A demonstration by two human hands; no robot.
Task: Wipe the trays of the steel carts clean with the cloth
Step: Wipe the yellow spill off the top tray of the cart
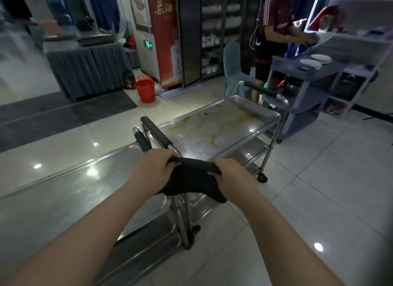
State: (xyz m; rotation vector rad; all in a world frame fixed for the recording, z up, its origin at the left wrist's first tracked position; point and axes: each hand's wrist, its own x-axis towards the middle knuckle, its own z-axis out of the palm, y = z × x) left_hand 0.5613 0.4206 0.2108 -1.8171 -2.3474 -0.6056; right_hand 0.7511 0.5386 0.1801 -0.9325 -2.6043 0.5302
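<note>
A dark cloth (pixel 191 179) hangs stretched between my left hand (pixel 152 168) and my right hand (pixel 232 179), each gripping one end, above the gap where two steel carts meet. The far cart's top tray (pixel 251 128) is smeared with yellowish stains and streaks. Its black handle (pixel 156 134) sits just beyond my left hand. The near cart's top tray (pixel 63 192) stretches to the lower left and looks shiny. Lower shelves of both carts show beneath.
A red bucket (pixel 145 90) stands on the tiled floor at the back. A person (pixel 274 36) works at a grey plastic cart (pixel 306 90) carrying stacked white plates (pixel 310 64). A draped table (pixel 89 66) is at the far left, shelving at the right.
</note>
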